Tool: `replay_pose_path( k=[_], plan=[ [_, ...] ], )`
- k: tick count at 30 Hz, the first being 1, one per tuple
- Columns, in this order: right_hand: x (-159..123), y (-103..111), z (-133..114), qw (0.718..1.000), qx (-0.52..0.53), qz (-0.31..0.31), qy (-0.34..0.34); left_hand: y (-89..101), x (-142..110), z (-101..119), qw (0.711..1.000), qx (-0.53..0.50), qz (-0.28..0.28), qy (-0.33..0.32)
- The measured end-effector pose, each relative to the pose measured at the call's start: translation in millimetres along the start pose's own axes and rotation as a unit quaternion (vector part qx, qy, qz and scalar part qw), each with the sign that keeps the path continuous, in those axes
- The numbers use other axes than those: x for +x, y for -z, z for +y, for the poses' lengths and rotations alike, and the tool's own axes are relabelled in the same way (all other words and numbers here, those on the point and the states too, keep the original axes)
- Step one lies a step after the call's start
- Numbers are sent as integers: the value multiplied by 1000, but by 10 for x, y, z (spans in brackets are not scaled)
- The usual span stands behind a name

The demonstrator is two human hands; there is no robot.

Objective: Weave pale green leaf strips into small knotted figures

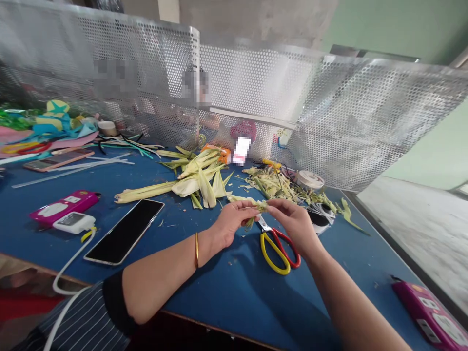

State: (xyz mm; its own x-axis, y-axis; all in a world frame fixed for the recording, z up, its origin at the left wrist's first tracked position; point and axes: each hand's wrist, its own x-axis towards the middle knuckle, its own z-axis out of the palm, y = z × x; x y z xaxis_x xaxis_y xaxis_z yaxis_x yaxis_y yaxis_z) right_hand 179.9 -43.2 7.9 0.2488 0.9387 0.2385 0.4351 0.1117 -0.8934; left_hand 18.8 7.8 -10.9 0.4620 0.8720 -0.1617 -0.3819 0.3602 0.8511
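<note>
Between both hands is a small pale-green bundle of corn husk (262,205), partly hidden by the fingers. My left hand (234,220), with a gold bangle on the wrist, pinches its left side; a few green ends hang below the fingers. My right hand (289,220) is closed on the bundle's right side with thumb and fingertips. Just beneath the hands lie scissors (277,248) with one yellow and one red handle, their blades pointing away under the husk. Beyond my left hand rests a pile of long husk leaves (199,183).
Husk scraps (272,183) and a tape roll (310,179) lie at the back right. A black phone (126,231) and purple power strip (68,207) are left; another power strip (435,312) is front right. Perforated metal panels (252,83) bound the blue table (226,292); a person sits behind.
</note>
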Motion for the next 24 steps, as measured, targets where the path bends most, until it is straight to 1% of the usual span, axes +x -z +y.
replay_pose_path(
  k=[2,3,7,10,12,14,16,19,21,24],
  plan=[
    [65,-49,-42,998,50,-41,-25,1,-9,-12,1000,18,-12,6],
    [87,-73,-55,997,55,-48,-30,5,-10,-11,1000,19,-18,14],
    [136,-130,-40,998,42,-32,-24,28,-3,23,998,9,-31,60],
    [155,-139,4,1000,21,-15,-14,39,-1,25,995,50,-27,79],
    [157,-140,25,1000,9,-18,-11,40,3,4,994,76,-20,71],
    [149,-140,35,999,24,-25,-21,39,10,-23,994,94,-19,49],
    [135,-137,36,996,71,-34,-46,38,21,-43,993,108,-32,23],
    [114,-133,33,984,151,-42,-88,46,38,-51,992,109,-59,-6],
    [103,-136,33,978,177,-34,-100,59,49,-45,992,103,-69,2],
    [88,-151,28,980,180,-18,-89,83,56,-33,992,88,-75,52]
  ],
)
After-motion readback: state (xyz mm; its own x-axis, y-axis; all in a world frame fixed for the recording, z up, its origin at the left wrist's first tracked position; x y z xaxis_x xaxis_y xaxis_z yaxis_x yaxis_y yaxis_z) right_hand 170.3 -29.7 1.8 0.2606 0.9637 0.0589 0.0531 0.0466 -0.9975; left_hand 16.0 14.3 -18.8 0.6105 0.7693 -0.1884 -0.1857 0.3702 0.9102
